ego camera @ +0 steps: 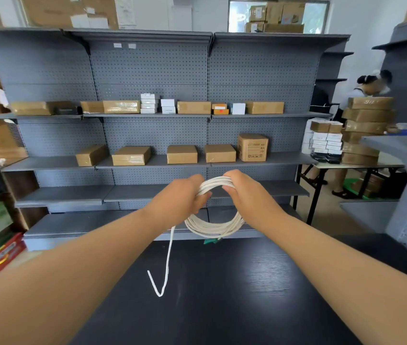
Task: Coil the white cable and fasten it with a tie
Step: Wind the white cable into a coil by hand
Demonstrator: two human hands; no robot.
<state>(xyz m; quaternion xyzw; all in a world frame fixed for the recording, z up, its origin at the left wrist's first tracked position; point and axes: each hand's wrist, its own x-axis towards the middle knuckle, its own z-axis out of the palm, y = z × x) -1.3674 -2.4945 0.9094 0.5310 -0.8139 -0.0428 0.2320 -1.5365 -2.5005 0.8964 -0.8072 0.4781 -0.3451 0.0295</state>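
White cable (213, 226): coiled in several loops, held at centre frame above the black table (222, 295). Left hand (181, 199) closed around the coil's upper left; right hand (244, 192) closed around its upper right. Loose tail (one strand) hangs lower left, its end bent on the tabletop. Grey shelving (147, 70) behind.

The one camera sat on my head and looked forward and down, so both my arms reached out from the bottom of the picture. My left hand (180, 195) and right hand (244, 192) were close in the middle, over the black table (222, 295). Its wide lens also took in the gray shelves (147, 115) farther back, curving at the edges.
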